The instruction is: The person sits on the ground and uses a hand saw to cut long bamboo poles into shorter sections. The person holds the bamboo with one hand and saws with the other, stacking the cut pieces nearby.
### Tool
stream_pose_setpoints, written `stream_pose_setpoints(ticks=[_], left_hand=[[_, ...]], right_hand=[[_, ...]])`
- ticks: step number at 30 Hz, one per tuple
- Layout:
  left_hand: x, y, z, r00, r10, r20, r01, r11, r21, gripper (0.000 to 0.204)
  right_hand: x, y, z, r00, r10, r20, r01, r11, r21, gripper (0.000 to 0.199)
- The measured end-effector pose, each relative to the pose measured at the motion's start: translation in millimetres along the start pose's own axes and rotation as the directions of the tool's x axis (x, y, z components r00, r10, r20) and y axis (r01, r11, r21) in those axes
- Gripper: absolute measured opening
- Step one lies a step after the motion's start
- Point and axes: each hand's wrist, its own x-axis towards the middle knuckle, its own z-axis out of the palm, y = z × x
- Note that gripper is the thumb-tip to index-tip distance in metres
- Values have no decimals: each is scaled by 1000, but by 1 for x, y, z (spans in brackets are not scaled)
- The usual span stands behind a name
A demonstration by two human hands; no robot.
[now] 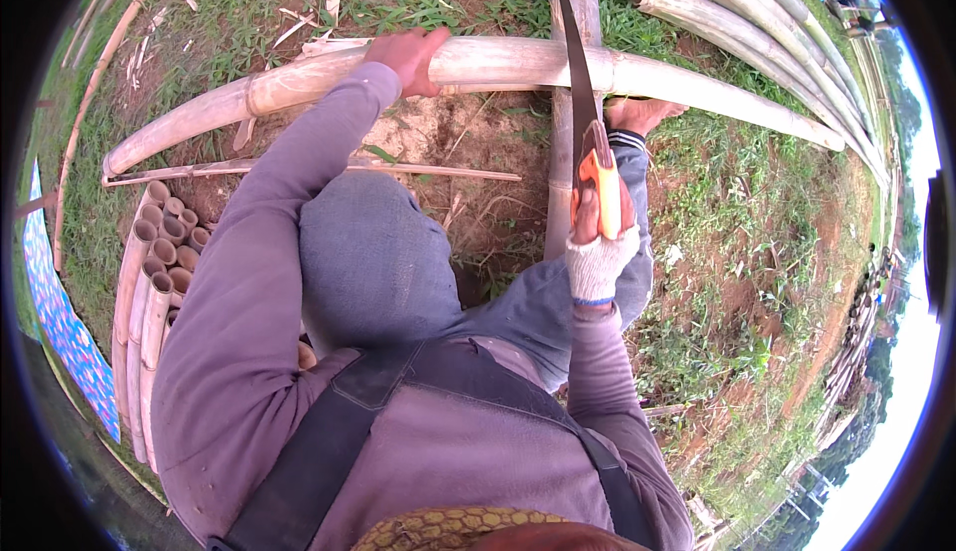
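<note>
A thick pale bamboo pole [498, 61] lies crosswise in front of me. My left hand [408, 57], bare, is wrapped over its top, left of the middle. In a white knitted glove with bare fingertips, my right hand [603, 227] grips the orange handle of a handsaw [576, 63]. The long dark blade points away from me and crosses the pole; whether its teeth have cut in cannot be seen. Beneath the crossing runs a second bamboo pole [560, 168], pointing away. My bare right foot [645, 115] is at the near side of the crosswise pole.
Short cut bamboo tubes [159, 247] are stacked at my left, beside a blue patterned sheet [75, 332]. Several long bamboo poles [737, 38] lie at the far right. A thin split strip [438, 170] and sawdust [403, 133] are on the grassy ground.
</note>
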Motion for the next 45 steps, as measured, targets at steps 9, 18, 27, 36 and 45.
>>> stream_pose_setpoints(ticks=[9,18,27,36,45], left_hand=[[-5,-4,-5,999,-3,34,2,1000,15,98],[-4,-2,-15,999,21,34,-20,1000,-17,92],[-3,-16,-2,997,64,-44,-65,998,-19,99],[-13,-13,-22,914,54,-402,-216,904,-368,89],[-224,90,-316,-462,284,-840,-668,511,540,69]], right_hand=[[-51,-12,-37,986,151,74,-155,986,54,44],[43,-10,27,1000,15,6,-16,998,63,38],[51,-15,45,995,-98,14,94,981,170,40],[49,-2,41,998,-54,16,49,967,248,43],[47,9,27,999,-35,-10,37,971,236,40]])
